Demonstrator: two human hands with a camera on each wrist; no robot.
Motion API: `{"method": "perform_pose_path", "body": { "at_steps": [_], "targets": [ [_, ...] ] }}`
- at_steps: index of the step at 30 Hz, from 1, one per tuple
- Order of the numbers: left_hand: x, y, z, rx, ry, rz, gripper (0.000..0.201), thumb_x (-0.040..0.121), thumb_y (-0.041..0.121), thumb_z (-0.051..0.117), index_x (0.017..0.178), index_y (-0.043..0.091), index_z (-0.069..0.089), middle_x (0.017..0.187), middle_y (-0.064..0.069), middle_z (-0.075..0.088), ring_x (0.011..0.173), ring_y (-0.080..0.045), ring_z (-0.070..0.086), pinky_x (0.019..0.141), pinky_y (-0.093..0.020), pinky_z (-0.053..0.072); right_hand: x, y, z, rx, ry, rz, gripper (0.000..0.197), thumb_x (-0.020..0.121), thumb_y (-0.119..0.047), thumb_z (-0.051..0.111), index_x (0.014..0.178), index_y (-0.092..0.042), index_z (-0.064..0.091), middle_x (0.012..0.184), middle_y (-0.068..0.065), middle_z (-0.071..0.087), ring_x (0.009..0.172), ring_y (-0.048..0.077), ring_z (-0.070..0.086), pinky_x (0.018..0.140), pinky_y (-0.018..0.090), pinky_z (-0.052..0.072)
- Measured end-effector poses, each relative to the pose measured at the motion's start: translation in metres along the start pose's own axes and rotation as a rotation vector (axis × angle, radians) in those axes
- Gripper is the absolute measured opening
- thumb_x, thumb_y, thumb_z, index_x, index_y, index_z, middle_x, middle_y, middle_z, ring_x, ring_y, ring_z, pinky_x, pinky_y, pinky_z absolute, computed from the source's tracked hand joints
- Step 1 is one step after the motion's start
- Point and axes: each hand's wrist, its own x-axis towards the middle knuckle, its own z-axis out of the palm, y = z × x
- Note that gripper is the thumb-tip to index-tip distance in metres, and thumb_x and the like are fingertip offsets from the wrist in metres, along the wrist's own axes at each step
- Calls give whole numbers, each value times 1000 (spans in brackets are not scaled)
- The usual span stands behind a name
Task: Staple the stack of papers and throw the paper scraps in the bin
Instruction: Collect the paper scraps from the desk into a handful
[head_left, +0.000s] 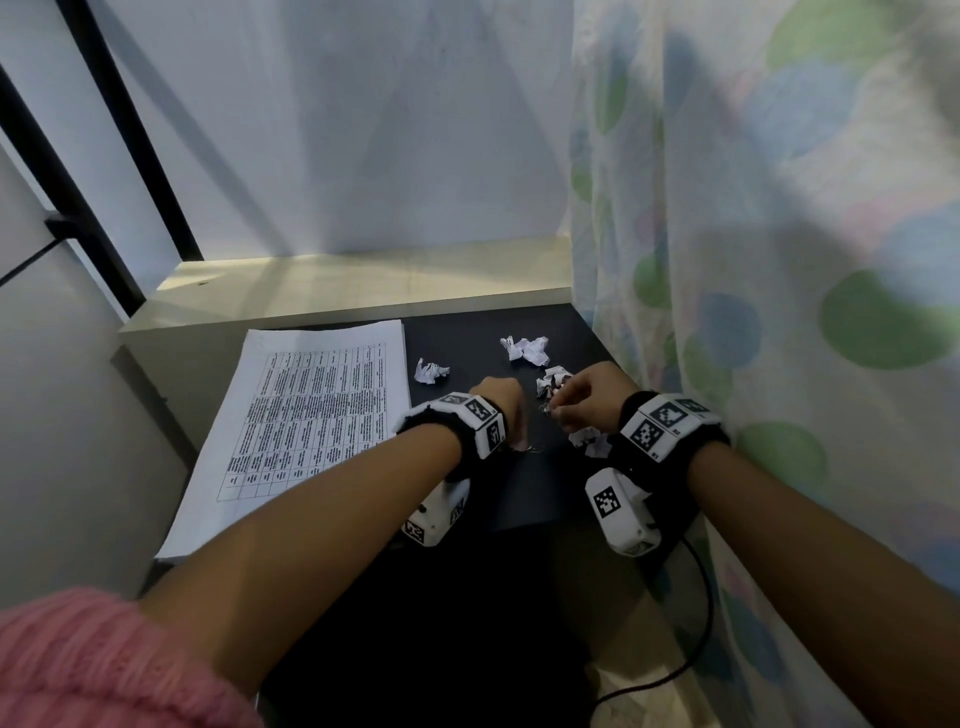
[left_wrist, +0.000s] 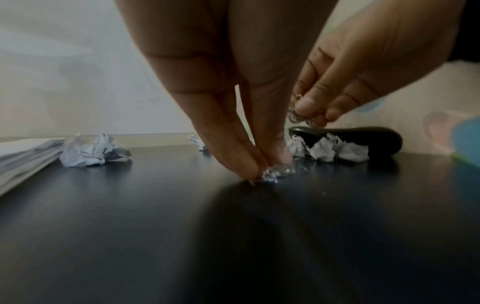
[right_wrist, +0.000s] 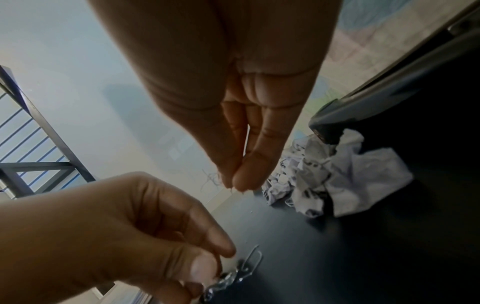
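Silvery paper clips (left_wrist: 278, 174) sit pinched under her left hand (head_left: 496, 397) and dangle from her right hand's (head_left: 592, 397) pinch, likely scattering, while the paper stack (head_left: 306, 415) lies unstapled alongside.

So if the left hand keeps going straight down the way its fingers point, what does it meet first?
The left hand points down at the dark tabletop; its fingertips are already at the small shiny pile of metal clips, so it likely meets those, then the table.

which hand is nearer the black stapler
Right. The right hand hovers just in front of the black stapler, beside the scraps against it; the left hand is further left, fingers down on the table.
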Motion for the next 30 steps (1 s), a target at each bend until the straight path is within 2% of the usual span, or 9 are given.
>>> {"method": "perform_pose_path", "body": {
  "at_steps": [4, 7, 10, 12, 16, 20, 23, 26, 30],
  "targets": [
    [-2, -11, -9, -6, -49, 32, 27, 78, 6, 72, 104, 8, 73, 95, -8, 72, 77, -16, 63, 78, -24, 53, -1, -1, -3, 12, 1, 16, 21, 81, -2, 68, 64, -14, 66, 61, 3, 62, 47, 6, 61, 54, 19, 52],
    [-5, -16, -6, 45, -75, 55, 31, 74, 9, 75, 105, 8, 72, 99, -9, 72, 88, -20, 68, 83, -25, 53, 0, -1, -2, 8, 4, 12, 25, 81, -4, 68, 61, -18, 64, 63, 5, 63, 55, 11, 60, 63, 26, 56],
    [-3, -10, -1, 21, -59, 75, 27, 76, 7, 74, 103, 6, 73, 88, -7, 68, 81, -15, 64, 85, -25, 53, 0, -2, 1, 3, 8, 9, 25, 80, -4, 69, 61, -19, 63, 66, 8, 65, 57, 15, 62, 76, 36, 58],
    [-1, -3, 2, 2, -39, 81, 24, 75, 8, 75, 99, 8, 74, 95, -8, 73, 84, -16, 67, 85, -25, 53, 0, -2, 1, -1, 10, 7, 26, 80, -4, 69, 60, -20, 63, 69, 10, 65, 59, 17, 62, 77, 37, 58],
    [2, 5, 3, 23, -46, 72, 30, 75, 14, 77, 104, 10, 72, 111, -9, 72, 104, -23, 68, 91, -29, 53, -1, -2, -4, 4, 11, 11, 23, 80, -3, 69, 62, -17, 65, 66, 7, 65, 57, 14, 62, 63, 27, 57],
    [1, 5, 5, 69, -50, 78, 43, 74, 23, 78, 114, 12, 67, 118, -7, 69, 110, -23, 65, 97, -32, 51, -3, -1, -9, 47, 21, 27, 3, 81, -1, 68, 82, 0, 71, 66, 8, 64, 56, 16, 61, 69, 32, 56],
    [0, 8, 3, 65, -66, 97, 43, 74, 19, 77, 116, 13, 68, 119, -8, 69, 111, -24, 64, 99, -34, 50, -4, -1, -10, 66, 12, 29, 10, 81, 0, 68, 73, -6, 69, 64, 7, 62, 55, 16, 59, 68, 30, 55],
    [-1, 9, 2, 64, -73, 91, 38, 76, 17, 76, 114, 14, 71, 119, -7, 69, 112, -23, 64, 100, -32, 49, -4, 0, -9, 64, 14, 39, 21, 80, -2, 69, 65, -15, 65, 65, 8, 63, 62, 23, 61, 76, 38, 56],
    [-3, 9, 3, 50, -32, 66, 30, 76, 13, 76, 106, 12, 74, 115, -9, 71, 108, -24, 66, 93, -28, 50, -4, 3, -8, 62, 33, 47, 25, 80, -4, 69, 62, -19, 63, 66, 7, 65, 67, 25, 63, 81, 41, 56]
  ]
}}
